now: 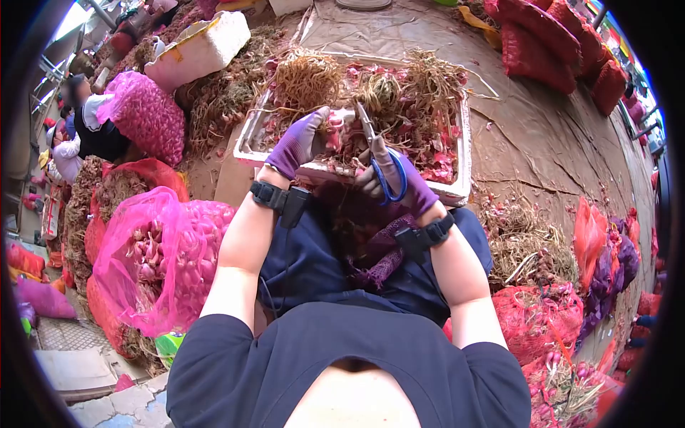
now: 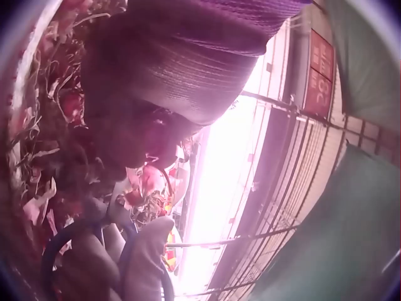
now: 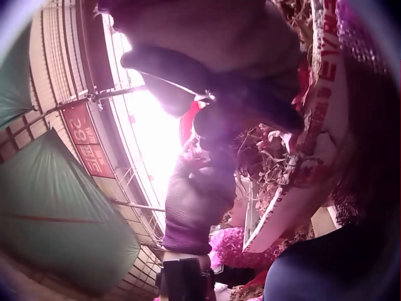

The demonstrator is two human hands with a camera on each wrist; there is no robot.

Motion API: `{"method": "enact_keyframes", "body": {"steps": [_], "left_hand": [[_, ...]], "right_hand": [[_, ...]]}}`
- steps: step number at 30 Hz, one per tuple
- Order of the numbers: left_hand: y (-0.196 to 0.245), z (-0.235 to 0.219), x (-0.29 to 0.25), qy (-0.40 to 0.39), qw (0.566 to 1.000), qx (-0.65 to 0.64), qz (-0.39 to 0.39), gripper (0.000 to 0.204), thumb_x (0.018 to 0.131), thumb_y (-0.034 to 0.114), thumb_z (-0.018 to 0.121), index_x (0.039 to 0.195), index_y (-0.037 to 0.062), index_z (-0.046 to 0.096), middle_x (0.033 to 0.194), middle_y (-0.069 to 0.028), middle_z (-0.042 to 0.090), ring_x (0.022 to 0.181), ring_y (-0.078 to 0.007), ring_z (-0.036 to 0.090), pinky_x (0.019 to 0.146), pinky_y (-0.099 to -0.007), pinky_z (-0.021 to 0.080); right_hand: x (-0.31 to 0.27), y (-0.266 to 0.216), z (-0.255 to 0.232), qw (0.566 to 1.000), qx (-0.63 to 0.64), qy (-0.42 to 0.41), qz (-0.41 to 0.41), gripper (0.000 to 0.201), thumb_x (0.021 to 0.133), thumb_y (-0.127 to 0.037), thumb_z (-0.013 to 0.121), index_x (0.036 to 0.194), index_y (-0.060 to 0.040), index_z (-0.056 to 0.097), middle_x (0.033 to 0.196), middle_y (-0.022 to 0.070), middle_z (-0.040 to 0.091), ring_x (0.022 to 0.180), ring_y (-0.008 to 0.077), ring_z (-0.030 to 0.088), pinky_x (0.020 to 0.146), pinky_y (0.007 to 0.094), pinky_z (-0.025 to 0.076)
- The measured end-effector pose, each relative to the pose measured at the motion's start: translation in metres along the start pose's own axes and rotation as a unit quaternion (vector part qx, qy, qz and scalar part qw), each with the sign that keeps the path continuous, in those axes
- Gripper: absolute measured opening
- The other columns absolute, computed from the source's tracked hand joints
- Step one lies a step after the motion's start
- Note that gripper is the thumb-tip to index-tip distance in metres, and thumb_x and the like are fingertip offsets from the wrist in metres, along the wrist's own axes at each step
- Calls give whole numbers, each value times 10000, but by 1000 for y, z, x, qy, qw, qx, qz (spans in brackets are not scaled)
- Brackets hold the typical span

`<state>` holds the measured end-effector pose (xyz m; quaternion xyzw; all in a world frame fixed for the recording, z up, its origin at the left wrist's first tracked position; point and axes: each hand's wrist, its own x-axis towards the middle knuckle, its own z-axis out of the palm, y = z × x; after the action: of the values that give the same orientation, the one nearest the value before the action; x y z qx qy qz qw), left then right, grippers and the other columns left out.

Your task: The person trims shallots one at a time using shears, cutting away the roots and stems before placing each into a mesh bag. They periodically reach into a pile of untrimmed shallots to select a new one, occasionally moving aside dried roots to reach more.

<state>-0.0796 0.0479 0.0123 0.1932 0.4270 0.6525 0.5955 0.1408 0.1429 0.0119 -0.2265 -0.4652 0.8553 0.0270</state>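
In a purple and grey glove, the left hand [image 1: 298, 145] pinches a reddish-pink bulb [image 1: 334, 133] over the near side of a white foam box [image 1: 462, 153]. The gloved right hand [image 1: 408, 180] grips blue-handled scissors [image 1: 368, 123], blades pointing up and away, just right of the bulb. Dry stems and pinkish-red bulbs [image 1: 417, 128] fill the box. The left wrist view has the left hand [image 2: 182, 69] close up, its fingers in shadow, with the right hand [image 2: 147, 257] below. In the right wrist view the scissors [image 3: 213, 97] lie across the right hand [image 3: 219, 31], partly dark.
An open pink net bag of bulbs [image 1: 160, 260] stands at the left, a fuller one [image 1: 146, 118] behind it. Another foam box [image 1: 200, 51] is at the back left. Red net bags [image 1: 539, 317] and dry stems [image 1: 524, 239] lie at the right. Several people are at the far left.
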Motion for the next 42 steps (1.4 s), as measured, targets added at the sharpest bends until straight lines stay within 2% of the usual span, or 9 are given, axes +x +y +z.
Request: {"method": "enact_keyframes", "body": {"steps": [3,6,9,14,21,27,30,37,42], "left_hand": [[-13,3,6,-82,995,-46,35,338,984,242,522,1248,30,508,959,-40,613,891,-199,635,820,-365,545],[-22,46,-10,-124,988,14,95,475,961,115,546,1398,40,375,1227,-86,569,1074,-176,588,928,-340,483],[-33,62,-7,-133,982,107,83,492,923,67,583,1375,15,398,1229,-85,583,1086,-152,584,915,-282,491],[-44,68,1,-55,951,230,201,463,895,71,628,1325,5,472,1141,-50,621,1033,-103,588,906,-260,486],[-33,74,-3,-29,907,381,177,476,884,51,643,1330,17,482,1101,-45,632,995,-96,584,858,-244,487],[-40,77,-6,-97,945,275,151,455,885,13,631,1320,24,498,1126,-22,621,1024,-94,583,872,-243,483],[-49,72,-3,-100,960,212,154,455,882,-14,625,1318,23,504,1139,-14,616,1032,-94,581,888,-242,480],[-58,82,3,-40,903,370,217,505,881,26,644,1359,36,482,1169,-22,613,1051,-102,573,925,-253,471],[-67,75,10,-57,934,272,222,493,901,64,634,1360,15,463,1147,-56,627,1032,-119,595,909,-264,491]], "right_hand": [[-5,1,4,967,-193,54,-161,694,847,-664,561,1140,-41,479,837,53,597,687,77,543,589,205,432],[-4,-7,5,951,-135,121,-250,559,883,-386,669,1215,-22,404,945,92,624,857,117,607,723,239,497],[6,-12,6,916,-17,188,-354,519,829,-66,714,1228,-3,389,995,122,632,897,154,643,768,234,528],[6,-13,-14,919,-128,203,-312,436,781,38,661,1180,-17,493,926,36,601,765,81,577,658,207,485],[0,-11,-7,907,-92,232,-339,402,774,55,644,1152,-23,534,878,3,569,728,49,521,640,199,460],[-5,-16,-29,947,-2,174,-269,387,775,32,646,1141,-19,529,840,28,583,610,96,568,543,224,481],[-2,-11,-37,932,140,179,-283,393,829,7,636,1193,-4,489,936,95,640,795,188,664,683,282,557],[4,-11,-16,922,-77,221,-309,387,801,-4,720,1134,-4,522,936,63,627,740,97,615,632,217,512],[5,-13,-22,917,-9,243,-315,369,796,29,697,1124,-4,533,862,38,612,699,81,600,577,210,495]]}}
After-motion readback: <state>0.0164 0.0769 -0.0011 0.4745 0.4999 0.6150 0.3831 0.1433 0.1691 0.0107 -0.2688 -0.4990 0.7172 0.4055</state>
